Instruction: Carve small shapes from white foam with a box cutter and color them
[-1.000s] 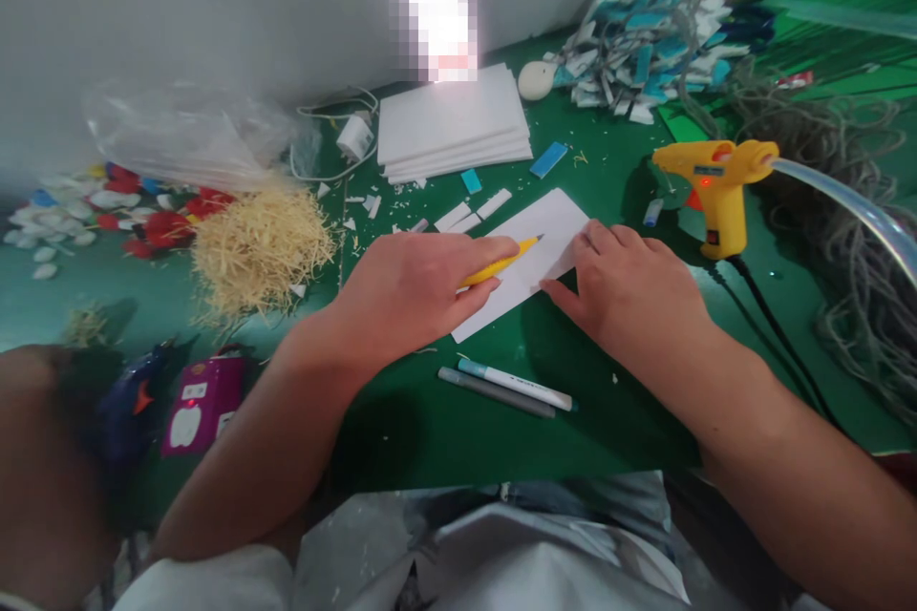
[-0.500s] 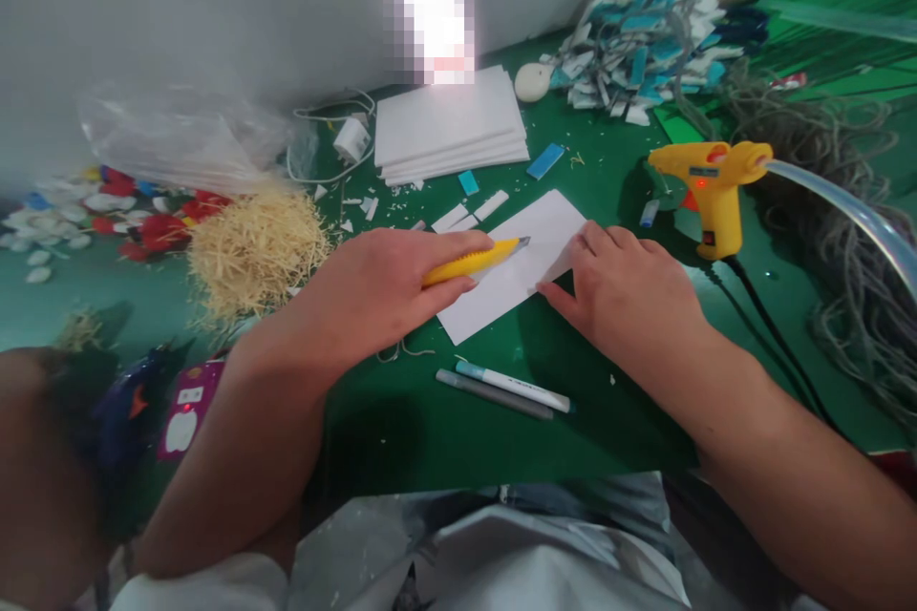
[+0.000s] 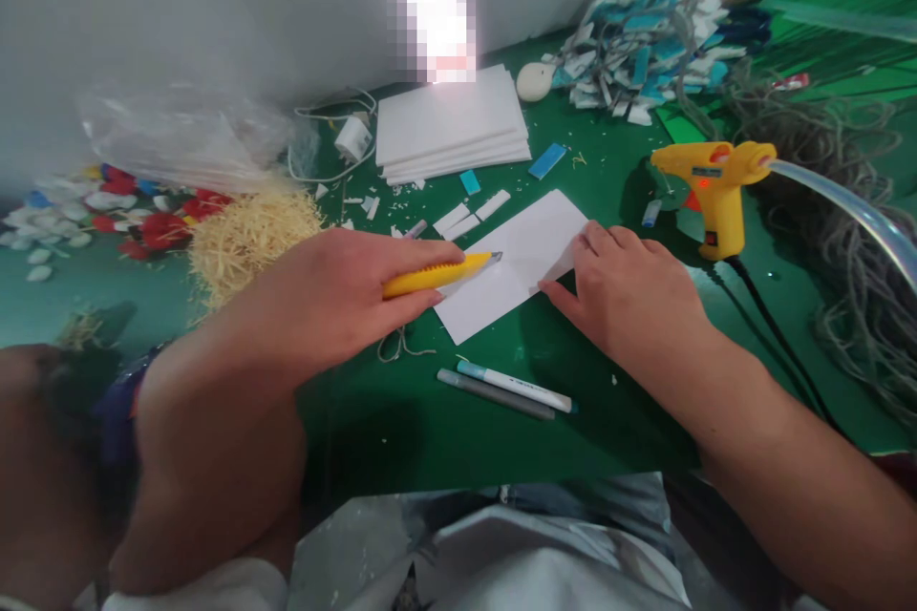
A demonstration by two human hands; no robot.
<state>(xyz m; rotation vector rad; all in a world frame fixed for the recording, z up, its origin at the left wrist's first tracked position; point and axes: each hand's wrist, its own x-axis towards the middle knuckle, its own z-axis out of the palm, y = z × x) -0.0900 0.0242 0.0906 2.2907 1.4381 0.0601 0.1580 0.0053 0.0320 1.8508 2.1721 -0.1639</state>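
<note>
On the green table (image 3: 401,430), at centre, lies the white rectangular foam sheet (image 3: 522,258), its long axis running from 7 o'clock to 1 o'clock. My left hand (image 3: 344,296) is clenched around the yellow plastic utility knife (image 3: 437,275); the blade tip rests on the sheet's surface near its 9 o'clock edge. My right hand (image 3: 634,291) lies flat and spread, fingers (image 3: 565,291) pressing the sheet's 4 o'clock edge, grasping nothing. At 6 o'clock of the sheet, two pens lie side by side: a white marker with a blue cap (image 3: 516,385) and a grey pen (image 3: 494,393). At 3 o'clock stands the yellow hot-glue gun (image 3: 716,191), near my right hand. At 12 o'clock sits a stack of white foam sheets (image 3: 451,124). At 9 o'clock, a heap of pale straw shreds (image 3: 244,234).
</note>
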